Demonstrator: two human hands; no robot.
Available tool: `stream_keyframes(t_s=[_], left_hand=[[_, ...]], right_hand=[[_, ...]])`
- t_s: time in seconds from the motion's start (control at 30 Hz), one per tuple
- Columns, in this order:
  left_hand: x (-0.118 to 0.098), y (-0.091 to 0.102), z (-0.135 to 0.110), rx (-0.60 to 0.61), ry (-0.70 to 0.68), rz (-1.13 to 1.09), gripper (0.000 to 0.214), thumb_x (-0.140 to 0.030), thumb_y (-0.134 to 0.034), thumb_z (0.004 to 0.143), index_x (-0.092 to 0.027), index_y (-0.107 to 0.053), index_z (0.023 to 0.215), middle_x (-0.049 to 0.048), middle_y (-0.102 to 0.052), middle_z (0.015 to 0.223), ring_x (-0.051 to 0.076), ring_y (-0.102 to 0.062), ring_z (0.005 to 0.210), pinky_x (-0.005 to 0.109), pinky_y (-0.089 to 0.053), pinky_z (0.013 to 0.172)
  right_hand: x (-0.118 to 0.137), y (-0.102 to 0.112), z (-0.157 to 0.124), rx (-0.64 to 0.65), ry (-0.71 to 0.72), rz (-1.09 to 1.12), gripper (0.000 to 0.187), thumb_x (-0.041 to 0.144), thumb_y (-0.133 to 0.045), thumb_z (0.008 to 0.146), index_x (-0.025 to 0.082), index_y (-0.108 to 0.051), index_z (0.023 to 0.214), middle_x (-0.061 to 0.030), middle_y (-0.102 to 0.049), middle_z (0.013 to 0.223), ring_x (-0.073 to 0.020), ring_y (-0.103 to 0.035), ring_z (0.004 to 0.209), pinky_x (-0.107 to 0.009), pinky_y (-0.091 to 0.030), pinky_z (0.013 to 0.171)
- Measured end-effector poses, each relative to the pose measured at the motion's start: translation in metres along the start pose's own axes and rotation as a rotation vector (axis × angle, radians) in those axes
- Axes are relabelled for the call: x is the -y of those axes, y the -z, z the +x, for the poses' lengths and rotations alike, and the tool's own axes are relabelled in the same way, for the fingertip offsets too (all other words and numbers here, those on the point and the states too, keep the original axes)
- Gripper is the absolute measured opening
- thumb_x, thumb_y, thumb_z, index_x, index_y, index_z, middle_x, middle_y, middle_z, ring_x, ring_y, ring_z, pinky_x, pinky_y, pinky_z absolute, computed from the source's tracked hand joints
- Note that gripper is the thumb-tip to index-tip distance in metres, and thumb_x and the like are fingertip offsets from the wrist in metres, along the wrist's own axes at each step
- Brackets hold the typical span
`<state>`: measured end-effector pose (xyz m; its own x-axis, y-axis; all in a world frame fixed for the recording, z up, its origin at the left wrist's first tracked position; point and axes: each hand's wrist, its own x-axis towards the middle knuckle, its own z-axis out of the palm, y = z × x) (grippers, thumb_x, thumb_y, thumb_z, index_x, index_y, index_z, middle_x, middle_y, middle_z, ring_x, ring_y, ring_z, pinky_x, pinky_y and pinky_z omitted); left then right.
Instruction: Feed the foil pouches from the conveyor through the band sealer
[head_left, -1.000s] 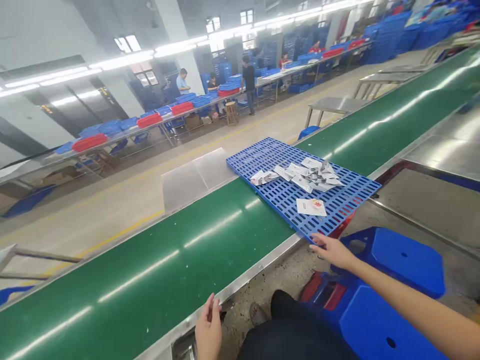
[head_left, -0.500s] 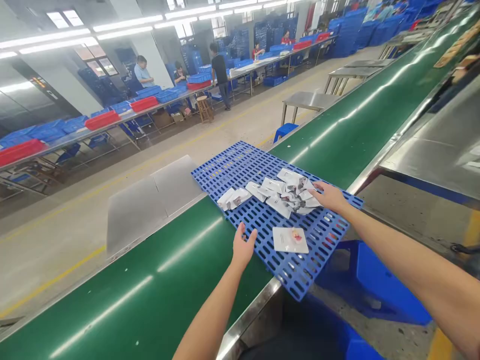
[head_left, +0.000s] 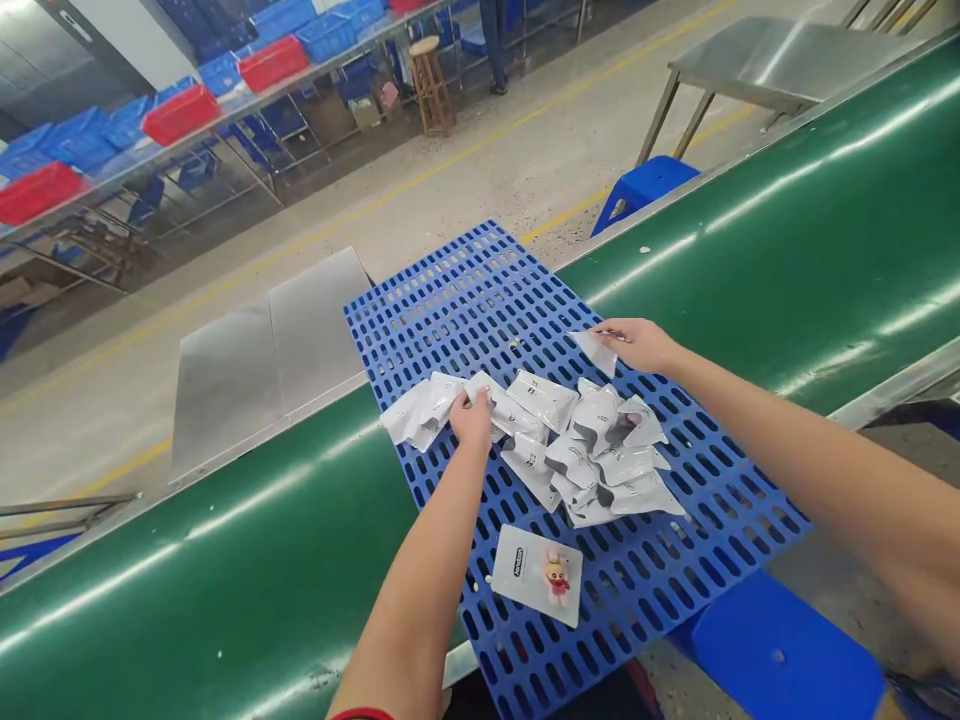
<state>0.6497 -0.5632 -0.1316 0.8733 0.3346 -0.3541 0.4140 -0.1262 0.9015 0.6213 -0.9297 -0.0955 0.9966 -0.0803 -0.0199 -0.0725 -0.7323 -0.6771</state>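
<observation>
A blue slotted plastic board lies across the green conveyor belt. Above its right side, my right hand pinches a small white pouch by its edge. My left hand has its fingers closed on another white pouch in the row at the board's left edge. Between my hands and nearer to me lies a heap of crumpled white pouches, some overlapping. Closest to me, a flat pouch with a small pink-and-cream figure on it rests alone, printed side up.
The green conveyor belt runs diagonally under the board. Beyond it are a metal plate, a blue stool and a steel table. Red bins and blue bins line a far bench. Another blue stool stands at lower right.
My right hand has lifted a pouch off the heap and moved it away over the board. My left hand has gone from open beside the board to gripping a pouch. The view has tilted down.
</observation>
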Motion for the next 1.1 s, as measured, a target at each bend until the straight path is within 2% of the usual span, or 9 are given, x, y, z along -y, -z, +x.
stream_keyframes(t_s=[0.13, 0.2, 0.27, 0.37, 0.47, 0.53, 0.67, 0.8, 1.1], left_hand=[[-0.004, 0.008, -0.022, 0.010, -0.006, -0.050, 0.037, -0.045, -0.079, 0.095, -0.016, -0.075, 0.118, 0.0143, -0.079, 0.116, 0.029, -0.076, 0.111, 0.043, -0.059, 0.103], [0.000, 0.020, -0.039, 0.021, -0.068, -0.072, 0.036, -0.047, -0.075, 0.097, -0.017, -0.074, 0.117, 0.0143, -0.078, 0.122, 0.030, -0.074, 0.118, 0.044, -0.057, 0.106], [0.005, 0.035, -0.053, 0.096, -0.232, -0.028, 0.038, -0.050, -0.074, 0.097, -0.021, -0.072, 0.121, 0.0165, -0.073, 0.141, 0.036, -0.064, 0.140, 0.047, -0.053, 0.113], [0.007, 0.058, -0.057, 0.443, -0.557, 0.228, 0.071, -0.064, -0.081, 0.088, -0.022, -0.064, 0.143, 0.0194, -0.052, 0.169, 0.044, -0.043, 0.160, 0.054, -0.045, 0.124], [-0.005, 0.067, -0.041, 0.894, -0.744, 0.569, 0.141, -0.079, -0.093, 0.066, -0.017, -0.028, 0.175, 0.0254, -0.032, 0.180, 0.049, -0.035, 0.164, 0.058, -0.034, 0.133], [-0.019, 0.062, -0.027, 1.104, -0.887, 0.734, 0.160, -0.083, -0.094, 0.061, -0.016, -0.011, 0.180, 0.0269, -0.020, 0.183, 0.051, -0.024, 0.168, 0.059, -0.023, 0.137], [-0.042, 0.033, -0.005, 1.272, -1.158, 0.906, 0.155, -0.086, -0.091, 0.061, -0.021, -0.017, 0.180, 0.0233, 0.003, 0.186, 0.055, 0.001, 0.170, 0.068, -0.005, 0.136], [-0.044, 0.006, 0.000, 1.350, -1.209, 0.978, 0.152, -0.084, -0.091, 0.064, -0.021, -0.017, 0.180, 0.0238, -0.005, 0.186, 0.058, -0.007, 0.168, 0.074, -0.005, 0.134], [0.013, 0.004, -0.033, 1.124, -1.074, 0.730, 0.128, -0.064, -0.085, 0.086, -0.025, -0.009, 0.181, 0.0225, -0.043, 0.173, 0.046, -0.047, 0.154, 0.058, -0.035, 0.129]], right_hand=[[-0.006, 0.037, -0.045, 0.149, 0.319, 0.003, 0.037, 0.049, -0.056, 0.103, 0.031, -0.084, 0.119, -0.0048, -0.067, 0.157, -0.0357, -0.051, 0.156, -0.059, -0.042, 0.128], [-0.005, 0.036, -0.076, 0.229, 0.353, -0.036, 0.043, 0.051, -0.054, 0.106, 0.033, -0.078, 0.137, -0.0052, -0.054, 0.170, -0.0364, -0.047, 0.159, -0.061, -0.042, 0.128], [-0.004, 0.024, -0.110, 0.237, 0.337, -0.068, 0.074, 0.059, -0.060, 0.105, 0.032, -0.045, 0.172, -0.0106, -0.032, 0.182, -0.0394, -0.041, 0.162, -0.063, -0.046, 0.125], [-0.001, -0.005, -0.157, 0.198, 0.389, -0.140, 0.142, 0.081, -0.081, 0.082, 0.028, 0.006, 0.181, -0.0183, 0.007, 0.187, -0.0509, -0.022, 0.167, -0.066, -0.051, 0.118], [0.006, -0.027, -0.184, 0.171, 0.469, -0.238, 0.169, 0.088, -0.090, 0.062, 0.028, 0.015, 0.180, -0.0191, 0.024, 0.183, -0.0594, -0.003, 0.166, -0.075, -0.042, 0.121], [0.012, -0.037, -0.190, 0.145, 0.497, -0.294, 0.174, 0.086, -0.094, 0.056, 0.028, 0.013, 0.180, -0.0198, 0.026, 0.183, -0.0620, 0.003, 0.165, -0.081, -0.035, 0.122], [0.020, -0.047, -0.186, 0.114, 0.467, -0.338, 0.176, 0.080, -0.099, 0.054, 0.024, 0.010, 0.181, -0.0216, 0.021, 0.184, -0.0625, -0.002, 0.165, -0.082, -0.030, 0.125], [0.020, -0.051, -0.184, 0.085, 0.461, -0.303, 0.163, 0.085, -0.092, 0.063, 0.025, 0.003, 0.182, -0.0217, 0.008, 0.186, -0.0619, -0.010, 0.165, -0.082, -0.031, 0.125], [0.029, -0.071, -0.183, -0.169, 0.422, -0.132, 0.139, 0.063, -0.093, 0.079, 0.026, -0.006, 0.181, -0.0242, -0.014, 0.184, -0.0580, -0.026, 0.163, -0.081, -0.038, 0.123]])
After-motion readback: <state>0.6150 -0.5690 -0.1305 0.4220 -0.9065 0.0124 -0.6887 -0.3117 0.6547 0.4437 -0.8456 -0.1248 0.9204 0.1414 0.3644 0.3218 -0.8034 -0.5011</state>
